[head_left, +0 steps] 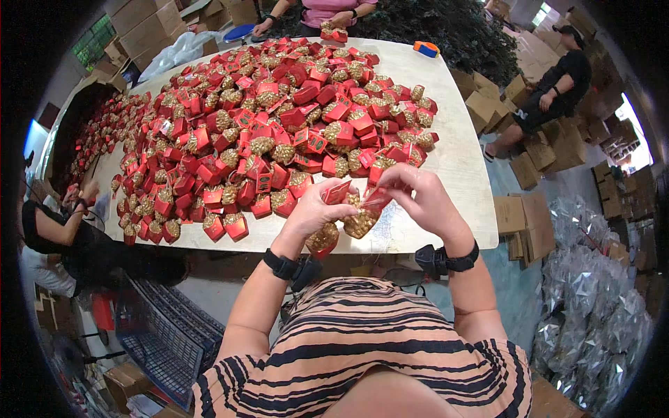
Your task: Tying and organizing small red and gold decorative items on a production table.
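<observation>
Near the table's front edge, my left hand (306,212) is closed on a red-and-gold ornament, its red boxy part (336,193) between thumb and fingers. A gold knobbly ball (323,240) hangs under that hand. Beside it hangs another red-and-gold ornament (359,223), tilted with its gold end down. My right hand (426,198) pinches at the top of this second ornament, by its red part (377,198). Any thin cord between the fingers is too small to make out. Just beyond both hands lies a big heap of similar ornaments (279,129).
The pale table (463,188) bears the heap and an orange-and-blue tape roll (426,49). Co-workers stand at the far side (324,14) and left (59,223); another person (561,76) is at right. Blue crates (164,338), cardboard boxes (523,219) and clear plastic bundles (582,306) surround me.
</observation>
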Available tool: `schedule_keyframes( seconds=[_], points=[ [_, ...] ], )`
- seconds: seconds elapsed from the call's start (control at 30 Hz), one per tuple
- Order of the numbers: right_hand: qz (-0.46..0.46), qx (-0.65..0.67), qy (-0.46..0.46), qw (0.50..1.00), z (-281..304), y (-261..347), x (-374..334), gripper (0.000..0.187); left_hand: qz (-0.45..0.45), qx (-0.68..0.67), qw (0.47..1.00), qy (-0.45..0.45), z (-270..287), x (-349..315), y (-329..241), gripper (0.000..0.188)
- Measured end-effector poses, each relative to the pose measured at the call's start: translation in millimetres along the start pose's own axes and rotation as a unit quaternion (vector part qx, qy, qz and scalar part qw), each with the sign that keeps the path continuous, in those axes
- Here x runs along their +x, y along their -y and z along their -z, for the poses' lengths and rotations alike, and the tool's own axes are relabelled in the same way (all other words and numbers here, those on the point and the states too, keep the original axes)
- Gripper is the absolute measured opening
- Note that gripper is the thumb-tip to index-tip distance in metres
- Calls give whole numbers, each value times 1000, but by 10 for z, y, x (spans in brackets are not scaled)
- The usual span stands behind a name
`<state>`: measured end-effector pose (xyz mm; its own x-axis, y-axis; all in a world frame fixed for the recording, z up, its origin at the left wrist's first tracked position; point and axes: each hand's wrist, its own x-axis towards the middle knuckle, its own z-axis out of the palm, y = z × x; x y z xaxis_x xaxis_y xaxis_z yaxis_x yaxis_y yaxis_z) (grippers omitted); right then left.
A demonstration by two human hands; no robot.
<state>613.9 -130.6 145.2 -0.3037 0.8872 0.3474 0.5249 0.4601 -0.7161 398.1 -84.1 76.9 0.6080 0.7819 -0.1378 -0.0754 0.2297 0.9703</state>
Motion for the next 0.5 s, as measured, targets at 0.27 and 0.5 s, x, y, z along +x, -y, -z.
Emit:
schedule_keyframes(
  seconds=[0.27, 0.5],
  points=[
    [193, -138, -43, 970, -200, 19, 121, 21, -180, 185, 965, -34, -140, 73, -30, 61],
    [187, -72, -65, 978, -215, -40, 134, 20, -271, 218, 937, -43, -102, 104, -111, 69]
  ],
)
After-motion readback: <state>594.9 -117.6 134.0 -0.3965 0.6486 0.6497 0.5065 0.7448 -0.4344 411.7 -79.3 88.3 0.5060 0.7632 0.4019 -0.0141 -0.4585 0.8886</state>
